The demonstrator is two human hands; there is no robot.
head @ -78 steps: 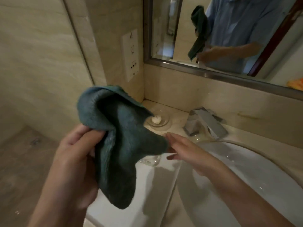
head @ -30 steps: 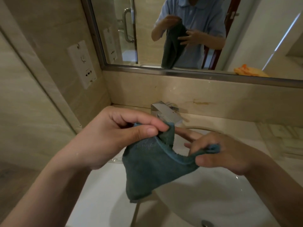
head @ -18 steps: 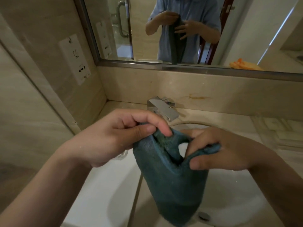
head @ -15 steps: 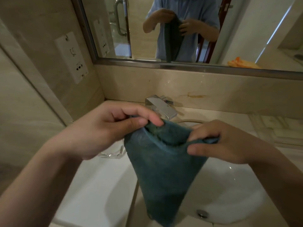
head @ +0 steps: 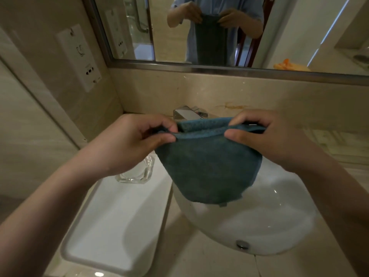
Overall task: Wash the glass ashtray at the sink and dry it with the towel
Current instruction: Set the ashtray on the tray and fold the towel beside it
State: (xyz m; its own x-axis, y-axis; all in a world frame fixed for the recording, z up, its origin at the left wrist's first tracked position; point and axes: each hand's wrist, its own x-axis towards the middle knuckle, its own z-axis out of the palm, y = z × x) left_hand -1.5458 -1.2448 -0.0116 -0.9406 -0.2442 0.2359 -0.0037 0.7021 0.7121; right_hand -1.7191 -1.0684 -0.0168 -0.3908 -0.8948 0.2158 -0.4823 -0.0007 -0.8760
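A teal towel (head: pixel 207 164) hangs folded over the white sink basin (head: pixel 259 222). My left hand (head: pixel 127 142) pinches its upper left edge between thumb and fingers. My right hand (head: pixel 273 136) pinches the upper right edge the same way, so the top edge runs level between both hands. The glass ashtray (head: pixel 137 172) sits on the far end of a white tray (head: pixel 111 226), partly hidden under my left hand, and neither hand touches it.
A chrome faucet (head: pixel 188 112) stands behind the towel. The drain (head: pixel 242 244) shows at the basin's near side. A mirror (head: pixel 219 27) spans the wall, and a socket plate (head: pixel 78 56) sits on the left wall. Folded white towels (head: pixel 337 142) lie at right.
My hands have drawn apart and stretched the towel's top edge flat and level; before, it hung bunched between them. The view has tilted down toward the basin and tray.
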